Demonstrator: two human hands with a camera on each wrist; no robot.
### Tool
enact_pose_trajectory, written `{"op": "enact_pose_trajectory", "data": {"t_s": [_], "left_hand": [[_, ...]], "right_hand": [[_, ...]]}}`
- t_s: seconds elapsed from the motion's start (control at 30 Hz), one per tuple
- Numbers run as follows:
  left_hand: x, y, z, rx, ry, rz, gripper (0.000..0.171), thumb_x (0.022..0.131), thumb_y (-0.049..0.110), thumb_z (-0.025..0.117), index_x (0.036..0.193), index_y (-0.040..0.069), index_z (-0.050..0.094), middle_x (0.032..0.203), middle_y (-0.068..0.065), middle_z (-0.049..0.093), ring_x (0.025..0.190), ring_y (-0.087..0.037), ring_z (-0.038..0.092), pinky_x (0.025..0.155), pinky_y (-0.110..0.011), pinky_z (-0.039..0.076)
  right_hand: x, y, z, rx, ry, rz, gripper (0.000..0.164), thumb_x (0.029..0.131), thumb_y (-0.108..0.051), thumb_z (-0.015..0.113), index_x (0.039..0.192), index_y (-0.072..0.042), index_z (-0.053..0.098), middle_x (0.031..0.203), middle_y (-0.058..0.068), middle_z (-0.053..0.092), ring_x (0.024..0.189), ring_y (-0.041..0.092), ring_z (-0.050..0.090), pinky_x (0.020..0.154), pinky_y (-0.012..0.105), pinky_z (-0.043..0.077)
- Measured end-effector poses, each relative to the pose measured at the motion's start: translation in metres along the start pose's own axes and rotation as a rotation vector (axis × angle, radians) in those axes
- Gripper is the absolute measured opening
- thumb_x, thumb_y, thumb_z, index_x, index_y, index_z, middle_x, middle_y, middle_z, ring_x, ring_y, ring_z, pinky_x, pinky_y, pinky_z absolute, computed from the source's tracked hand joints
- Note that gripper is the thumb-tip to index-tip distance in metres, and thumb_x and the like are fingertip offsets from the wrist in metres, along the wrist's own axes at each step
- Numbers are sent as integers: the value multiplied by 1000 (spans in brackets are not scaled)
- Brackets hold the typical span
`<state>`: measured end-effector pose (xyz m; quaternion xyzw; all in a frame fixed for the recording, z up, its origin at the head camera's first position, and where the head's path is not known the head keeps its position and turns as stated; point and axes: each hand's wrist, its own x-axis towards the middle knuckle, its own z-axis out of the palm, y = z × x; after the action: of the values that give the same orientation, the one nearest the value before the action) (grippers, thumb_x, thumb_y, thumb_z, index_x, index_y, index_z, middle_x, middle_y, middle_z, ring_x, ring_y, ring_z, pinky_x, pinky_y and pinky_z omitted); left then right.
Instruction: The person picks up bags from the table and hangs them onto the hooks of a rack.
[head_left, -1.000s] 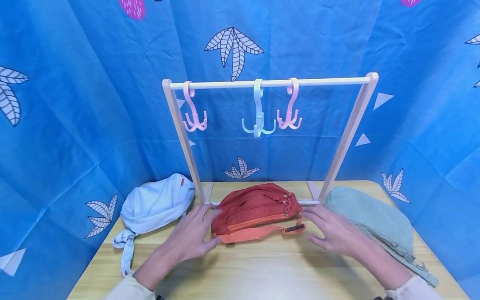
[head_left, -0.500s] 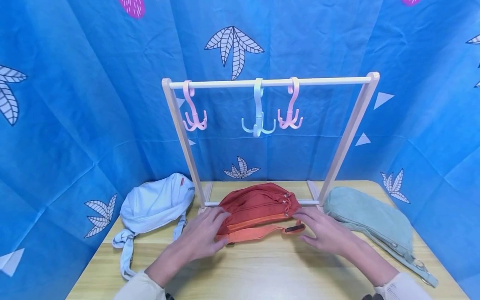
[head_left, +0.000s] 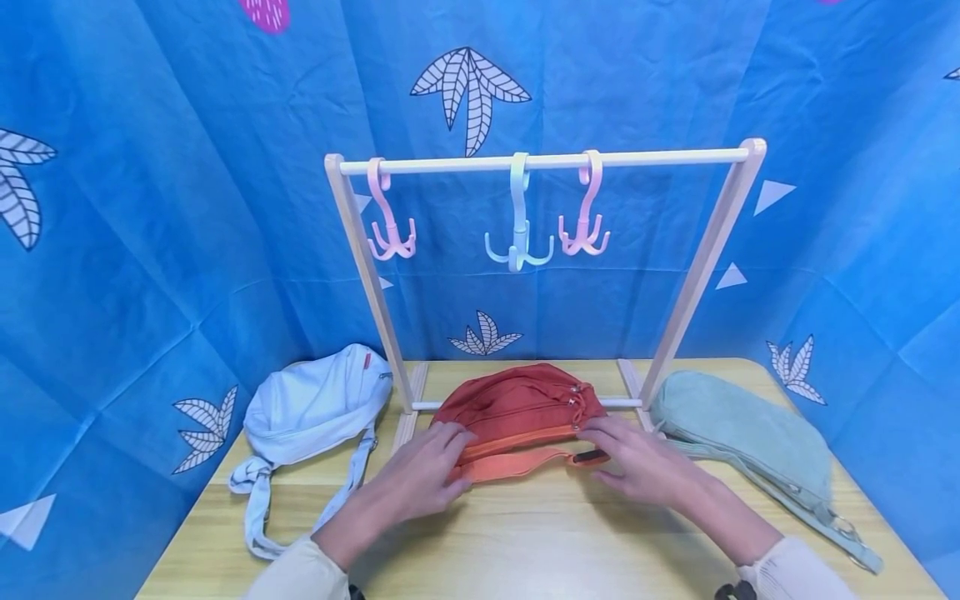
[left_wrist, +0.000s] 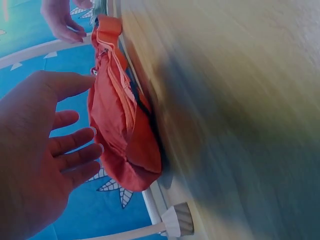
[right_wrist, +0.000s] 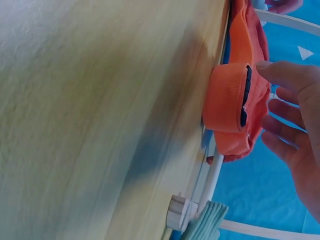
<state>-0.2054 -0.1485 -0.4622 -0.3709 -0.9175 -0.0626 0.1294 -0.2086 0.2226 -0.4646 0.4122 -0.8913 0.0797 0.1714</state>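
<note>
A red waist bag [head_left: 517, 408] with an orange strap [head_left: 519, 465] lies on the table, in the middle between the rack's legs. At its left end is my left hand [head_left: 426, 473], fingers relaxed and slightly bent; in the left wrist view the bag [left_wrist: 117, 125] stands beside the fingertips. My right hand [head_left: 637, 462] is at the other end, close to the dark strap buckle [head_left: 590, 457]. The right wrist view has its thumb at the bag's edge, by the folded orange strap [right_wrist: 225, 97], with loosely spread fingers. Neither hand visibly grips the bag; exact contact is unclear.
A pale wooden rack [head_left: 712, 250] stands behind, with a left pink hook [head_left: 390, 221], a light blue hook [head_left: 518, 217] and a right pink hook [head_left: 587, 212]. A light blue bag [head_left: 318, 404] lies left, a green bag [head_left: 750, 433] right. Blue cloth [head_left: 637, 83] surrounds the table.
Both hands have moved inward, the left rightward and the right leftward, closer to the red waist bag's ends. The bags and hooks stay in place, while the view shifts slightly.
</note>
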Motion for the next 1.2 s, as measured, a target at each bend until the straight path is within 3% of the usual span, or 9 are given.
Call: {"op": "enact_pose_trajectory", "data": {"t_s": [0.13,0.43,0.77,1.2], "left_hand": [[2,3,4,-3,-19,16,53,92,39,76,135,10,62,129,-5,66,118,-18,63,105,-36,56],[5,10,15,30,8,57,48,90,37,78,128,11,65,121,-3,67,110,-18,63,98,-34,57],[8,16,25,-12,-47,43,41,93,33,75,128,14,66,119,0,67,111,-15,63,98,-32,58],[14,24,33,34,-95,24,30,93,27,76,120,16,70,111,2,70,100,-12,66,86,-28,61]], "right_hand": [[1,-1,4,1,-16,3,57,79,-23,89,128,-6,68,127,10,70,117,26,68,97,43,60],[2,-1,14,0,-6,-14,55,77,-22,89,126,-6,69,125,9,71,114,25,69,95,40,61],[4,-3,22,18,-19,-10,53,78,-21,89,125,-7,69,124,8,71,113,24,69,96,40,61],[6,-4,30,30,-9,-30,44,83,-19,86,123,-8,71,119,6,73,108,22,71,94,37,61]]}}
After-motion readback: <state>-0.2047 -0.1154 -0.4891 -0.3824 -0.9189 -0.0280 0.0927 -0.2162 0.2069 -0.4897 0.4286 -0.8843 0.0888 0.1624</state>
